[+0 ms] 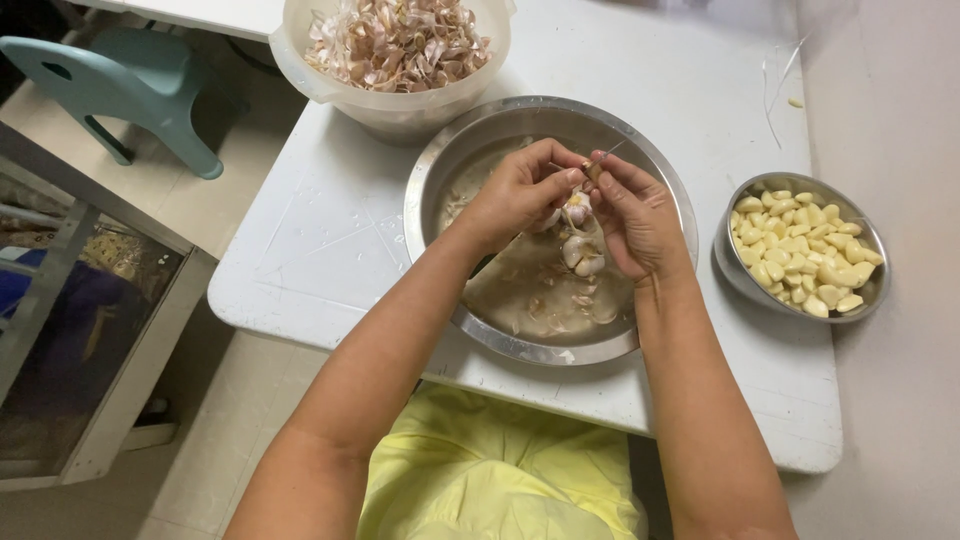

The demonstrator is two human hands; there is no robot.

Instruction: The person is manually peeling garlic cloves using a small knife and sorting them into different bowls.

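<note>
My left hand (520, 195) and my right hand (635, 215) meet over a large steel bowl (430, 175) that holds water, loose garlic cloves and bits of skin. Both hands pinch the same garlic clove (578, 210) at the fingertips. Other unpeeled cloves (582, 255) lie in the water just below the hands. A thin strip of skin sticks up from the fingertips.
A small steel bowl (728, 262) of peeled yellow cloves stands at the right. A white plastic tub (300, 65) full of dry garlic skins is at the back. All rest on a white table (320, 230). A teal plastic stool (130, 75) stands on the floor at left.
</note>
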